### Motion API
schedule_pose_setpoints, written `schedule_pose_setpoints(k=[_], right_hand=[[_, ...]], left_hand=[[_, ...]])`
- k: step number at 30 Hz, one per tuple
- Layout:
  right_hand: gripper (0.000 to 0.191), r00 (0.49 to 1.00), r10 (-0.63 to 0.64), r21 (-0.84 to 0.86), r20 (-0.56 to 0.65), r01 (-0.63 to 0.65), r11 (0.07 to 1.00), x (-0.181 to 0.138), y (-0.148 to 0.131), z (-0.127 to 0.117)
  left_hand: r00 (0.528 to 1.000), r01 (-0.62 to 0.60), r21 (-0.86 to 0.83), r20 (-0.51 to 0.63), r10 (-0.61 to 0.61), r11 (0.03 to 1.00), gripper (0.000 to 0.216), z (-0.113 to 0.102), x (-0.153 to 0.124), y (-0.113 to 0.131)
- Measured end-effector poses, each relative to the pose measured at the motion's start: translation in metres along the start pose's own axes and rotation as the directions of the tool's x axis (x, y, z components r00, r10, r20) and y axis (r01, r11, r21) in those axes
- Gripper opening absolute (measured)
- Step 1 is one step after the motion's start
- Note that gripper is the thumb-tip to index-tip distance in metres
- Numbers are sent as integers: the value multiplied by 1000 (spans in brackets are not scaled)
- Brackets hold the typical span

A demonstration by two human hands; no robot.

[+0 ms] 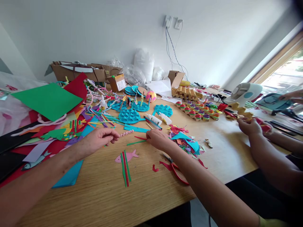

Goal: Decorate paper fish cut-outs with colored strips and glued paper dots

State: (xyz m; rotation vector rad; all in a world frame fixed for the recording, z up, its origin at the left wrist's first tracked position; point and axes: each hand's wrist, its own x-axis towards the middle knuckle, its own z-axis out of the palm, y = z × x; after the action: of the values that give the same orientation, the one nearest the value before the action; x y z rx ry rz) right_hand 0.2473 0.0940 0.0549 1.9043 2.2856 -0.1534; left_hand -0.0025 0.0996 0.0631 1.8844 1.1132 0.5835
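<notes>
My left hand [107,136] is closed, thumb and fingers pinched together, with a pink twisted pipe cleaner [127,133] reaching out from the fingertips. To its right, my right hand [156,138] bends down to the table, its fingers closed at the ends of a green paper strip [136,142] and a short red paper strip [140,137]. Between and below my hands lies a pink paper fish [130,156], crossed by green and red strips [125,170] that extend past its belly. Red-handled scissors [178,174] rest partly under my right forearm.
Coloured paper sheets [48,99] pile up at left. Blue egg-tray pieces [129,116] and glue bottles [155,119] stand beyond my hands. Paper scraps [186,141] lie right of centre. Another person's hands [252,126] work at right, near painted egg cartons [197,111] and a fan [246,93].
</notes>
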Motion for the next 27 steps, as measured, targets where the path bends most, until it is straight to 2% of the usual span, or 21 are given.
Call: schedule_pose_setpoints(k=[7,13,16,19,21,23,24,27], right_hand=[[22,997,-61,14,40,60,998,14,5,-1],[20,997,-60,82,-58,64,995,11,13,0],[20,992,-34,120,-125,49,992,1,11,-9],[15,984,-68,219,-167,104,970,-19,2,-17],[9,983,-123,493,-135,174,852,-36,-7,-15],[7,981,-165,668,-103,191,719,-52,-16,-9],[7,981,-177,722,-80,180,669,-58,-19,-4],[6,983,-180,801,-46,144,581,-71,-25,6]], left_hand=[[998,53,-50,-21,-54,997,21,-7,1,-3],[994,81,-137,-58,-90,987,21,-11,6,0],[992,92,-193,-71,-108,977,22,-5,7,5],[992,120,-298,9,-123,947,29,14,1,15],[984,170,-413,115,-134,895,42,32,-5,22],[959,246,-466,246,-142,850,43,49,-9,28],[951,271,-480,269,-154,834,39,56,-11,30],[964,238,-497,227,-140,834,23,70,-10,32]])
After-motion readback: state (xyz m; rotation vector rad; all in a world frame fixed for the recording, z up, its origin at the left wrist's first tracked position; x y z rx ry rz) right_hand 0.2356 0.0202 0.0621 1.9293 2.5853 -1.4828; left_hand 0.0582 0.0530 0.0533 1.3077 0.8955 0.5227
